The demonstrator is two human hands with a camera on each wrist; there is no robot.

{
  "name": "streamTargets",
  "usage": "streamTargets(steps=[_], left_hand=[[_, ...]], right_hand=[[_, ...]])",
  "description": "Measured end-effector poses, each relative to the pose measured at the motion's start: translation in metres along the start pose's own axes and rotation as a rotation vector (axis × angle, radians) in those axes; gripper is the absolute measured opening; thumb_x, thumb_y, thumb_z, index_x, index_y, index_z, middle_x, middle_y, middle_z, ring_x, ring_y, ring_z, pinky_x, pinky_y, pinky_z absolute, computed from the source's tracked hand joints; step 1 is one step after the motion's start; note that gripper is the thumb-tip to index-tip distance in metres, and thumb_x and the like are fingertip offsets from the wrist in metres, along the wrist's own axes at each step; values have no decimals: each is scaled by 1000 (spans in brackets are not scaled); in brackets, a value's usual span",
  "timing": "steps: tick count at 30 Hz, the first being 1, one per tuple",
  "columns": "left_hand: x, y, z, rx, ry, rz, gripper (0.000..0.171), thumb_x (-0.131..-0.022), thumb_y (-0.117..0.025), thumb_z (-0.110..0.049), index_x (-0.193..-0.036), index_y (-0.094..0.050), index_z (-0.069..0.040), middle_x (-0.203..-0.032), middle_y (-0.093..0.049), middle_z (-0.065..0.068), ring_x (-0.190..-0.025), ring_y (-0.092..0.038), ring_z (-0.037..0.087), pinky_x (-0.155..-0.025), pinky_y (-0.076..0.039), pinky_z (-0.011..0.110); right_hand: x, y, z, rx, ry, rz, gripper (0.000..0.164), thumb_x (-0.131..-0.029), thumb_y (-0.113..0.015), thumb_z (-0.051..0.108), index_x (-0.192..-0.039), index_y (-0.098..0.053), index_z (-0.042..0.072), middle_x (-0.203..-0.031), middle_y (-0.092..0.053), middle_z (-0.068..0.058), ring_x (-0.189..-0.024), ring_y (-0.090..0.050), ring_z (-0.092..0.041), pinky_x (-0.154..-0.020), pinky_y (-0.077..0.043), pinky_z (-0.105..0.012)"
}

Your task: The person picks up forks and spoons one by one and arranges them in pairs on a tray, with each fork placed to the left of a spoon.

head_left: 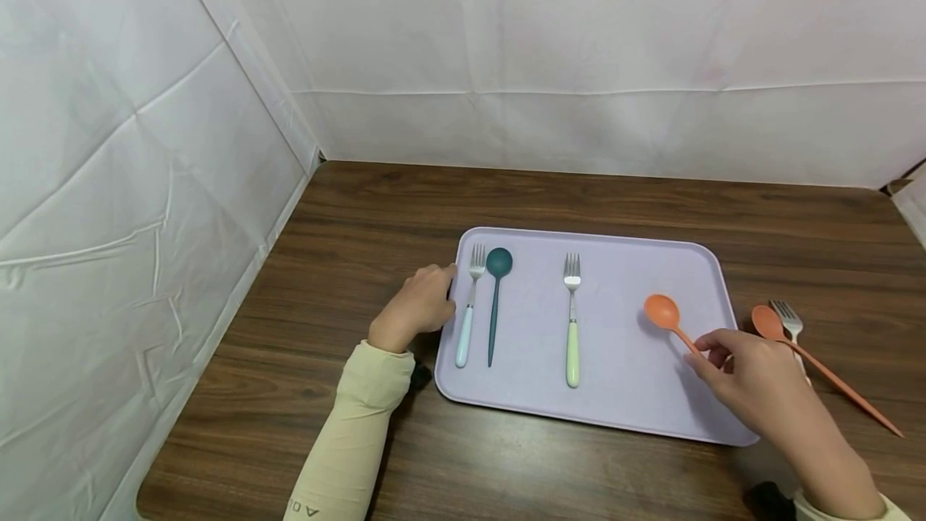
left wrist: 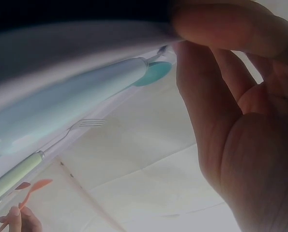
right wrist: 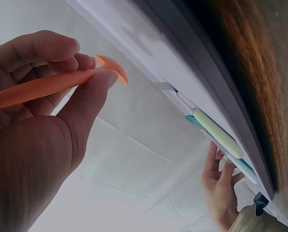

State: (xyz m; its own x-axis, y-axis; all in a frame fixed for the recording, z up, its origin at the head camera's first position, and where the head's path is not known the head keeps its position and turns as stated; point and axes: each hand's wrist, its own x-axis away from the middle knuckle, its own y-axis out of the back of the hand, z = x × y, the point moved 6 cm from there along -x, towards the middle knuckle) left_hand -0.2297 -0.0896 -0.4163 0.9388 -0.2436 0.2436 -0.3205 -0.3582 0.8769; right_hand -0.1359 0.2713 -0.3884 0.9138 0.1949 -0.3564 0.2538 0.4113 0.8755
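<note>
Right hand (head_left: pixel 755 372) pinches 1 orange spoon (head_left: pixel 661 311), round-bowled, slim-handled; left hand (head_left: pixel 421 301) pinches a lilac tray (head_left: pixel 531 336) by its rim.

Comprises one blue-handled fork (head_left: pixel 470 308), one green-handled fork (head_left: pixel 572 340) and one partly covered fork (head_left: pixel 790 323): three forks in all. Likewise contains one dark green spoon (head_left: pixel 499 265), one bright orange spoon (head_left: pixel 663 312) and one coral spoon (head_left: pixel 772 327): three spoons in all. Totals six pieces of cutlery, equally divided between the two kinds. Also includes one lilac tray (head_left: pixel 531 336), one wooden surface (head_left: pixel 239 424), one left hand (head_left: pixel 415 308), one right hand (head_left: pixel 755 372) and two pale sleeves (head_left: pixel 362 424).
</note>
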Motion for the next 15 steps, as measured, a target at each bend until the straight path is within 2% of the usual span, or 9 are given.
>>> streamTargets(steps=[15], left_hand=[[1, 1, -1, 14, -3, 4, 55, -88, -53, -5, -141, -38, -4, -124, -50, 19, -98, -51, 25, -80, -46, 38]], right_hand=[[-3, -11, 12, -11, -2, 45, 14, -68, -79, 13, -77, -69, 11, -61, -49, 12, -52, -42, -4, -45, -33, -26]])
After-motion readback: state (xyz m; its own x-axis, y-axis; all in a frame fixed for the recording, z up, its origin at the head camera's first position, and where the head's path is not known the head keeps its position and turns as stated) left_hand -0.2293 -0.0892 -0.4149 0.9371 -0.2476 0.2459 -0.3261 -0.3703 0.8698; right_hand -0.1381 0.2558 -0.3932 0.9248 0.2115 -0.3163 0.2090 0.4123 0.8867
